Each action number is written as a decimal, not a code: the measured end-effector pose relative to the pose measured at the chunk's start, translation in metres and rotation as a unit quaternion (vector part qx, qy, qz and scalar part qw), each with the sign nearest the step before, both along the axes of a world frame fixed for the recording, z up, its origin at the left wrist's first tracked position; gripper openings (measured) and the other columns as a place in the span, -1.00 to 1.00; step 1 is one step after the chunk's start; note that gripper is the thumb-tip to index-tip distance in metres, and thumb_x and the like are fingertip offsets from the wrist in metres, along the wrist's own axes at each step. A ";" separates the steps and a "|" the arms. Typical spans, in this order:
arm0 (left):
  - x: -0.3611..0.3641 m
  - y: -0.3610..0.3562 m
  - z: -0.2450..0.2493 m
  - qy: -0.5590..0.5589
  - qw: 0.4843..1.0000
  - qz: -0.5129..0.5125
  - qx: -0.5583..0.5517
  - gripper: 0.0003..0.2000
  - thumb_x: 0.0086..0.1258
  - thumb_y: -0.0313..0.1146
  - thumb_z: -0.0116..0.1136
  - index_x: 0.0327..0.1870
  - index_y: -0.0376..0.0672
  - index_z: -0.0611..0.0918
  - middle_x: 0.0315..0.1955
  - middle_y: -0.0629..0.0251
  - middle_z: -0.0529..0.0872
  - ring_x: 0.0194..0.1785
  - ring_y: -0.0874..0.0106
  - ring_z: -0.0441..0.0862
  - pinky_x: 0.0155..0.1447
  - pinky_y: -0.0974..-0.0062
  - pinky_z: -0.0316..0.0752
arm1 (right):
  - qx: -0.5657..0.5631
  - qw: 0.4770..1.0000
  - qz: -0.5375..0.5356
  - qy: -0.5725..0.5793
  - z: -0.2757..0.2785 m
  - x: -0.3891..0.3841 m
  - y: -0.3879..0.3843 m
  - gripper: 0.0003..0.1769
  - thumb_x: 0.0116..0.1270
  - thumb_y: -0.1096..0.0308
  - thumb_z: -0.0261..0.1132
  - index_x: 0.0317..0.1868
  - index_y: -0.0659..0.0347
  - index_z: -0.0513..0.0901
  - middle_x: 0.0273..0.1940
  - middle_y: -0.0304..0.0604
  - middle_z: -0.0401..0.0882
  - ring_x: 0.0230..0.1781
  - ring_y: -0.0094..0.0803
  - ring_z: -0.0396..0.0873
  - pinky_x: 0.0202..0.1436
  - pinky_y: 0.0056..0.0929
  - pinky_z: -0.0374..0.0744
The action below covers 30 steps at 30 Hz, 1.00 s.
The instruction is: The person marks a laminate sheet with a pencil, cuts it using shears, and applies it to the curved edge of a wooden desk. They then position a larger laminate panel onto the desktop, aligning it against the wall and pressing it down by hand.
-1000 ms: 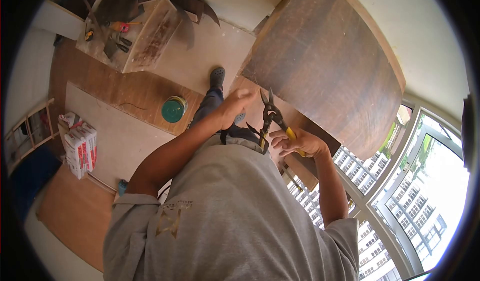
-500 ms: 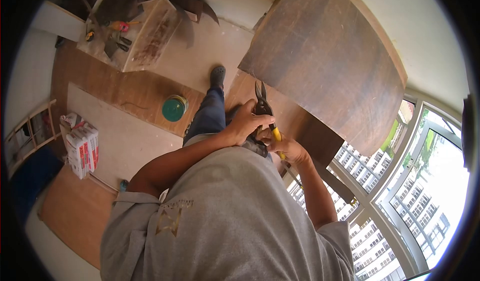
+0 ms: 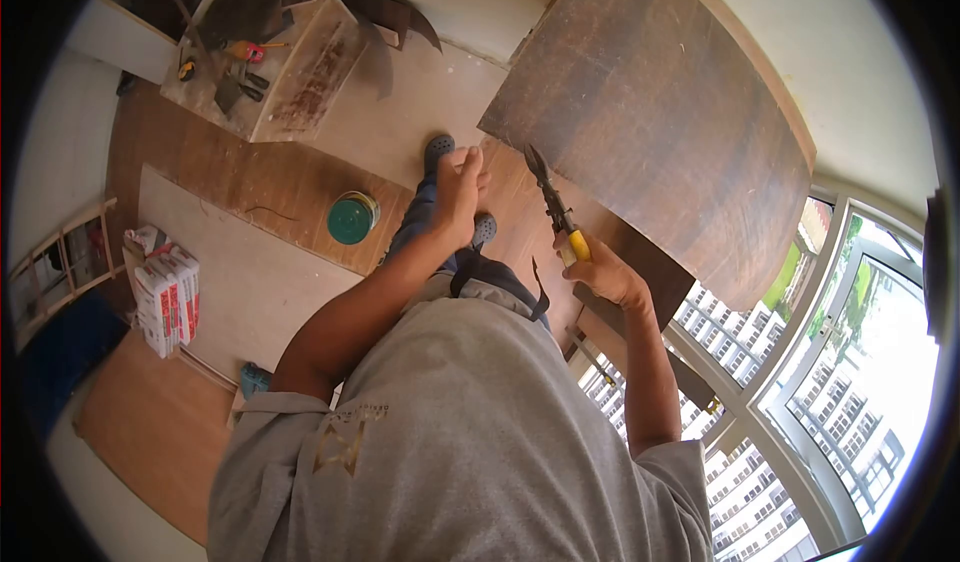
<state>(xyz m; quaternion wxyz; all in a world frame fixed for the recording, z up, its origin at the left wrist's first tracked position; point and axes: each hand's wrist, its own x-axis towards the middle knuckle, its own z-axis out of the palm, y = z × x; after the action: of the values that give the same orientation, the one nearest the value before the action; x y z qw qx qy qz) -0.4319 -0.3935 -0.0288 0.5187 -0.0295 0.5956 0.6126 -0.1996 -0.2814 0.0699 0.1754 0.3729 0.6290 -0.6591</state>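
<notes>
My right hand (image 3: pixel 605 270) grips a pair of tin snips (image 3: pixel 553 197) by the yellow handles. The dark blades point up and away from me, close together, near the lower corner of a large brown wooden panel (image 3: pixel 660 112). My left hand (image 3: pixel 460 197) is raised in front of my legs, apart from the snips. Its fingers are loosely bent, with no object visible in them. A dark belt (image 3: pixel 490 270) crosses my waist, and a thin loose end sticks up at its right side.
A green-lidded bucket (image 3: pixel 352 218) stands on the floor ahead to the left. Behind it, a worn box-like stand (image 3: pixel 300 72) carries a tape measure and other tools. Red-and-white bags (image 3: pixel 168 302) are stacked at left. Glazed window frames (image 3: pixel 800 362) line the right side.
My left hand has come off the snips and moved up and left. My right hand has carried the snips slightly right, and their blades have closed. A second shoe now shows.
</notes>
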 end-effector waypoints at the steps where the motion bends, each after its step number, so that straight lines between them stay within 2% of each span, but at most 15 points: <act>1: -0.014 0.010 0.001 -0.054 0.997 0.054 0.000 -0.62 0.62 -0.11 0.26 0.20 -0.18 0.50 -0.13 0.32 0.59 -0.08 0.48 0.65 0.02 0.47 0.57 | 0.000 0.999 0.017 -0.032 0.004 -0.001 0.004 -0.48 0.21 0.40 0.34 0.23 0.18 0.59 0.06 -0.11 0.51 0.18 -0.23 0.43 0.39 -0.31 0.36; 5: -0.031 0.040 -0.004 -0.028 0.999 0.005 0.031 -0.69 0.63 -0.16 0.24 0.13 -0.18 0.53 -0.17 0.27 0.63 -0.10 0.41 0.71 0.03 0.42 0.65 | -0.019 0.999 0.016 -0.020 -0.013 -0.003 0.011 -0.46 0.22 0.40 0.34 0.26 0.19 0.57 0.06 -0.11 0.51 0.18 -0.25 0.44 0.39 -0.31 0.36; 7: -0.028 0.044 -0.018 -0.036 0.997 -0.013 0.060 -0.79 0.63 -0.21 0.21 -0.01 -0.16 0.56 -0.24 0.24 0.65 -0.20 0.37 0.74 -0.07 0.40 0.69 | -0.064 0.997 0.020 -0.048 -0.015 -0.007 0.015 -0.45 0.24 0.40 0.33 0.27 0.22 0.56 0.09 -0.12 0.53 0.17 -0.27 0.46 0.36 -0.33 0.38; 10: -0.023 0.047 -0.015 -0.041 0.999 0.025 0.017 -0.83 0.63 -0.25 0.20 -0.12 -0.15 0.57 -0.30 0.28 0.64 -0.27 0.37 0.74 -0.14 0.39 0.69 | -0.001 0.999 0.034 -0.022 -0.016 -0.012 0.013 -0.46 0.24 0.39 0.34 0.27 0.23 0.57 0.09 -0.12 0.54 0.14 -0.29 0.47 0.33 -0.35 0.40; 13: -0.026 0.046 -0.012 -0.038 0.999 0.007 0.020 -0.83 0.63 -0.26 0.19 -0.13 -0.16 0.57 -0.31 0.29 0.64 -0.24 0.37 0.76 -0.13 0.39 0.69 | -0.033 0.997 0.035 -0.061 -0.005 -0.017 0.018 -0.47 0.25 0.40 0.34 0.26 0.22 0.59 0.09 -0.13 0.56 0.16 -0.29 0.48 0.34 -0.35 0.40; 17: -0.032 0.048 -0.009 -0.039 0.999 -0.020 0.006 -0.82 0.64 -0.25 0.18 -0.13 -0.16 0.57 -0.30 0.29 0.64 -0.24 0.36 0.76 -0.13 0.40 0.69 | -0.053 0.997 0.034 -0.047 0.001 -0.014 0.020 -0.47 0.25 0.40 0.34 0.27 0.21 0.60 0.09 -0.14 0.57 0.14 -0.30 0.49 0.32 -0.36 0.41; 20: -0.032 0.047 -0.009 -0.049 0.999 -0.024 0.002 -0.81 0.65 -0.22 0.16 -0.12 -0.16 0.57 -0.30 0.28 0.65 -0.24 0.34 0.76 -0.11 0.37 0.69 | 0.003 0.996 0.055 -0.074 0.012 -0.020 0.018 -0.47 0.26 0.40 0.34 0.28 0.21 0.60 0.11 -0.15 0.58 0.14 -0.32 0.51 0.31 -0.37 0.42; 23: -0.034 0.047 -0.012 -0.054 0.998 -0.035 0.004 -0.79 0.66 -0.20 0.14 -0.10 -0.16 0.56 -0.30 0.26 0.65 -0.24 0.32 0.76 -0.09 0.32 0.70 | -0.053 0.997 0.011 -0.061 0.009 -0.023 0.023 -0.49 0.27 0.41 0.35 0.26 0.22 0.62 0.12 -0.15 0.58 0.14 -0.33 0.52 0.33 -0.37 0.43; 25: -0.035 0.046 -0.010 -0.089 0.996 -0.012 0.009 -0.77 0.68 -0.17 0.11 -0.09 -0.16 0.56 -0.29 0.25 0.66 -0.24 0.30 0.76 -0.07 0.29 0.71 | -0.056 0.996 0.032 -0.061 0.001 -0.021 0.027 -0.49 0.23 0.39 0.34 0.23 0.18 0.63 0.00 -0.22 0.56 -0.06 -0.39 0.51 0.10 -0.38 0.51; 26: -0.037 0.047 -0.010 -0.087 0.996 -0.011 0.010 -0.77 0.68 -0.17 0.11 -0.09 -0.16 0.56 -0.29 0.25 0.66 -0.24 0.30 0.76 -0.07 0.29 0.71 | -0.055 0.996 0.033 -0.058 0.000 -0.019 0.025 -0.49 0.23 0.39 0.34 0.23 0.18 0.63 0.00 -0.22 0.56 -0.06 -0.39 0.51 0.10 -0.38 0.51; 28: -0.036 0.045 -0.010 -0.072 0.997 -0.024 0.017 -0.77 0.69 -0.16 0.09 -0.08 -0.16 0.55 -0.29 0.23 0.67 -0.23 0.30 0.76 -0.07 0.30 0.71 | 0.004 0.998 0.057 0.008 -0.001 -0.012 0.017 -0.52 0.26 0.43 0.32 0.23 0.23 0.63 0.06 -0.18 0.58 0.06 -0.34 0.53 0.25 -0.38 0.47; 30: -0.037 0.045 -0.011 -0.077 0.996 -0.029 0.022 -0.76 0.69 -0.16 0.09 -0.09 -0.16 0.56 -0.29 0.23 0.67 -0.23 0.30 0.77 -0.07 0.31 0.70 | -0.036 0.998 0.052 -0.008 -0.004 -0.008 0.017 -0.51 0.25 0.40 0.32 0.23 0.23 0.63 0.04 -0.19 0.58 0.04 -0.36 0.53 0.23 -0.38 0.49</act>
<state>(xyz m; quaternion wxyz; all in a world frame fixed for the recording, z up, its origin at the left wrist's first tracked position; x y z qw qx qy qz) -0.4690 -0.3489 -0.0400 0.5813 -0.0478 0.5409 0.6061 -0.2074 -0.2639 0.0654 0.2275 0.3382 0.6221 -0.6685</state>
